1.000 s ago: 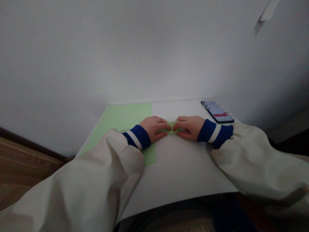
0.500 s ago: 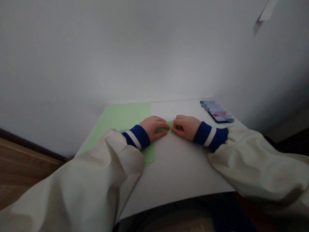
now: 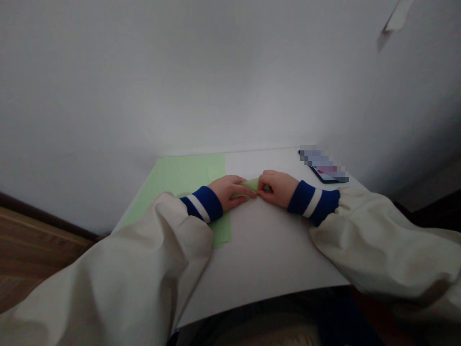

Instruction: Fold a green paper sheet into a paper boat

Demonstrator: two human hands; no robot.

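Observation:
A small folded piece of green paper (image 3: pixel 251 184) lies on the white tabletop between my two hands, mostly covered by fingers. My left hand (image 3: pixel 232 191) rests over its left part, fingers bent around it and the index fingertip at the lower edge. My right hand (image 3: pixel 276 186) pinches the paper's right end between thumb and curled fingers. Both hands nearly meet at the paper. Larger green sheets (image 3: pixel 180 175) lie flat on the left, partly under my left forearm.
The white table (image 3: pixel 273 250) stands against a pale wall (image 3: pixel 230 72). A phone (image 3: pixel 326 168) lies at the back right, its screen blurred out. Wooden furniture (image 3: pixel 32 250) is at the far left. A white strip (image 3: pixel 399 17) hangs on the wall at the upper right.
My left fingers have shifted slightly and the index finger now reaches closer to my right fingertips. More of the folded paper's top shows between the hands.

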